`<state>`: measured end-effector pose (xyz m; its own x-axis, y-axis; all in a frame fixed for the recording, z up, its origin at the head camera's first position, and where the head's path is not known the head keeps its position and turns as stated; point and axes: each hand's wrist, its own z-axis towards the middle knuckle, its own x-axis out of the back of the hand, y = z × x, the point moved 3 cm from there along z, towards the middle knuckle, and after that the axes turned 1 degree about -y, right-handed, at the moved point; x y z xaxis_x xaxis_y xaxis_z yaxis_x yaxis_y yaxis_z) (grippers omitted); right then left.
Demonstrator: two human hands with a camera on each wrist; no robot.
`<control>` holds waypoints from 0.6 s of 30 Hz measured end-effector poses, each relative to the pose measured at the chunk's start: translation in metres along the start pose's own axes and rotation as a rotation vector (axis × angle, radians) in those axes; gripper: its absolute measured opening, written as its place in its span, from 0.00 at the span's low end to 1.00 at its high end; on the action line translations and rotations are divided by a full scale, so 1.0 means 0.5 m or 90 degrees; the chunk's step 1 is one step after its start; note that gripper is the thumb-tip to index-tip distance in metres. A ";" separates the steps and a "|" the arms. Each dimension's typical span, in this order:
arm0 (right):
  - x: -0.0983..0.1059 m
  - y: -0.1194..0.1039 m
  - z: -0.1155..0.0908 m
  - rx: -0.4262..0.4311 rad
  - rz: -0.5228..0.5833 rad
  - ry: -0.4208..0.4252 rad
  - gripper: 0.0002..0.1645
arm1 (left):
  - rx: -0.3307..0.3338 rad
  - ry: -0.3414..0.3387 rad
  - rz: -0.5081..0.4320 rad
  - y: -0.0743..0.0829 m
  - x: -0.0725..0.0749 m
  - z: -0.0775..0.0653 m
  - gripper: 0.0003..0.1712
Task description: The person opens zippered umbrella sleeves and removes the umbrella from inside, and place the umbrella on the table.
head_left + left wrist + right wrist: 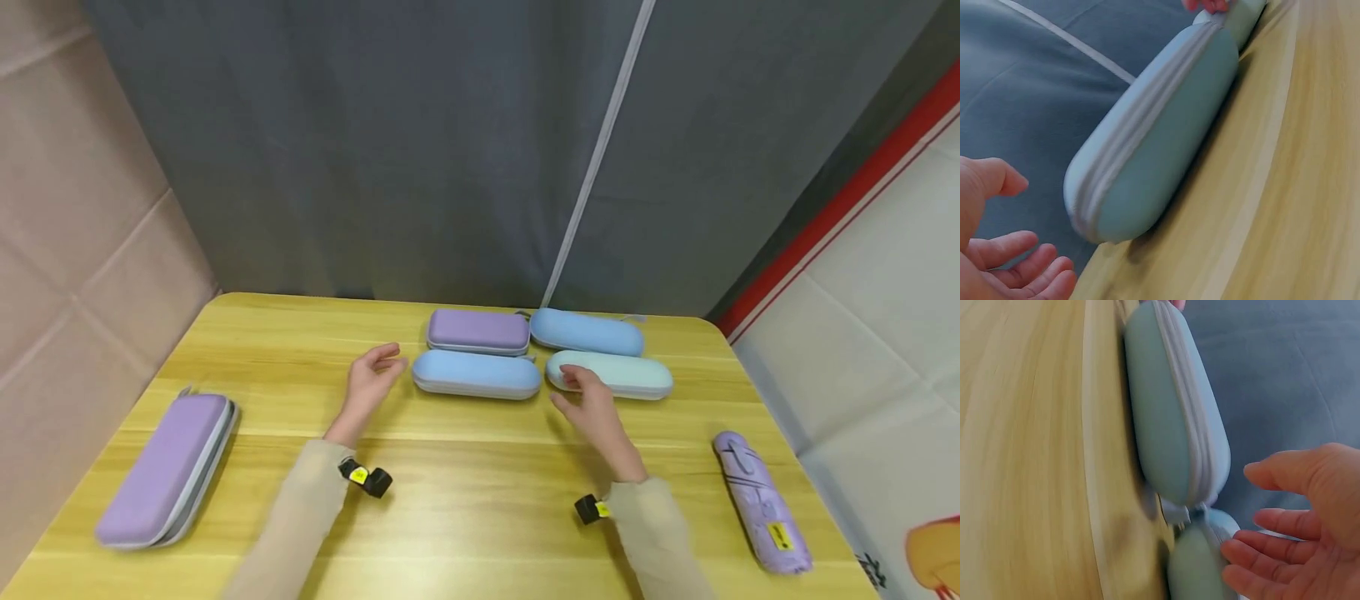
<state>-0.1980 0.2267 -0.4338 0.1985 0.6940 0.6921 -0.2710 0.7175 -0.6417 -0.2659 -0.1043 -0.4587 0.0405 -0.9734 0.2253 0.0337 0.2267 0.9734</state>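
Note:
A light blue zippered case (476, 375) lies in the front row of a cluster of cases. My left hand (367, 387) hovers just off its left end, fingers relaxed and holding nothing. In the left wrist view, a gap shows between that hand (982, 262) and the case (1154, 137). To its right lies a mint-green case (637, 377). My right hand (596, 408) is over the mint case's left part, fingers loosely bent, gripping nothing. Whether its fingertips touch the mint case (1194, 569) I cannot tell. Behind them lie a purple case (478, 331) and another blue case (588, 332).
A larger purple zippered case (165, 475) lies at the table's left. A folded purple umbrella (761, 504) with a yellow tag lies at the right. The wooden table (465, 517) ends at a dark grey curtain (360, 167).

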 end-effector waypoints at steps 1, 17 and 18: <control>-0.008 -0.005 0.004 -0.006 0.006 -0.006 0.25 | 0.012 -0.008 0.004 -0.003 -0.009 0.004 0.24; -0.082 -0.047 0.039 -0.079 -0.038 -0.031 0.23 | 0.072 -0.116 0.028 -0.022 -0.055 0.020 0.30; -0.084 -0.048 0.038 -0.088 -0.034 -0.036 0.23 | 0.071 -0.121 0.034 -0.023 -0.052 0.020 0.30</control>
<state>-0.2177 0.1793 -0.4410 0.1553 0.6533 0.7410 -0.1291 0.7571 -0.6405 -0.2773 -0.0821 -0.4753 -0.1499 -0.9510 0.2704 -0.0750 0.2836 0.9560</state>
